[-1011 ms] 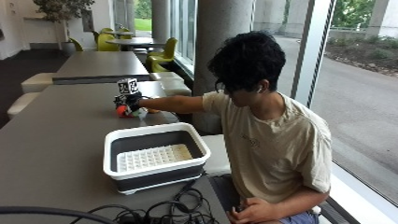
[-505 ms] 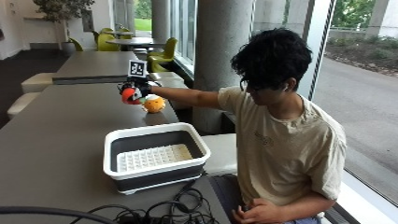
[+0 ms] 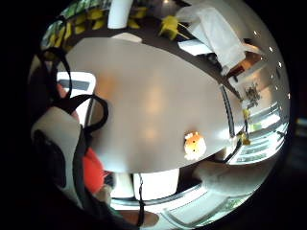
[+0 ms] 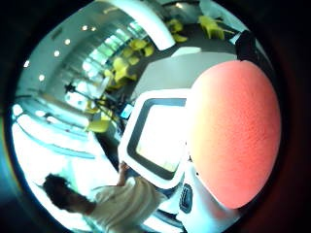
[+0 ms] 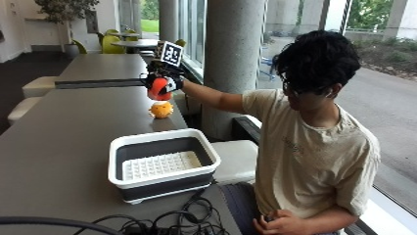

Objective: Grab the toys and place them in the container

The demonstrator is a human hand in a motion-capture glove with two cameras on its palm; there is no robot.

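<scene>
The gloved right hand [image 5: 164, 82] has its grip closed around a red toy [image 5: 157, 89], held above the worktop [image 5: 58, 132]. An orange toy [image 5: 161, 109] sits just below; the container [image 5: 163, 164] lies at 6 o'clock.

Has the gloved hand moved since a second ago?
Yes. The hand, holding the red toy, has risen off the table and now hangs above the orange toy.

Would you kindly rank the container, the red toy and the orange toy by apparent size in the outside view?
1. The container.
2. and 3. The red toy, held in the right hand, and the orange toy look alike, so they stay unranked.
</scene>
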